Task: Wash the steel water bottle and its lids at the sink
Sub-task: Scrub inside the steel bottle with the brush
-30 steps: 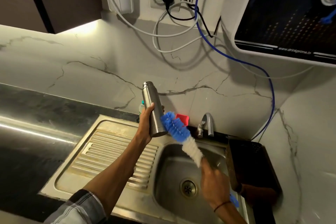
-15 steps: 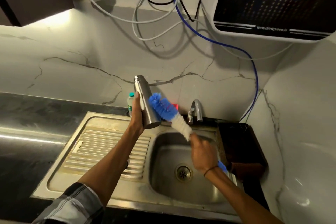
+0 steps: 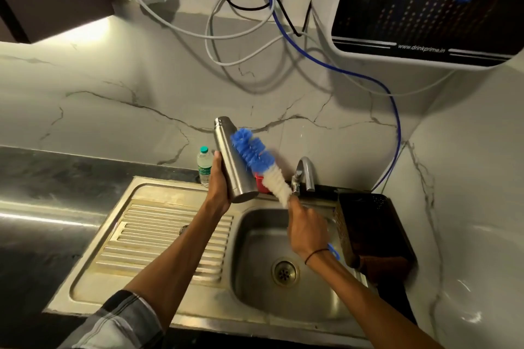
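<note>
My left hand point(image 3: 218, 181) grips the steel water bottle point(image 3: 231, 159) around its lower half and holds it upright, tilted slightly left, above the sink's back rim. Its mouth is open with no lid on. My right hand point(image 3: 307, 228) grips the handle of a bottle brush point(image 3: 259, 160) with blue and white bristles. The blue bristles press against the bottle's right side. A small red thing point(image 3: 261, 183) shows behind the brush; I cannot tell if it is a lid.
A steel sink basin point(image 3: 255, 286) with a drain lies below, with a ribbed drainboard point(image 3: 158, 235) to the left and a tap point(image 3: 304, 174) at the back. A small plastic bottle point(image 3: 204, 164) stands by the wall. A dark rack point(image 3: 371, 229) stands right of the basin. Cables and a purifier point(image 3: 425, 3) hang above.
The brush has slid up along the bottle's side towards its neck. Both hands and the bottle stay above the sink's back rim; the camera view has shifted.
</note>
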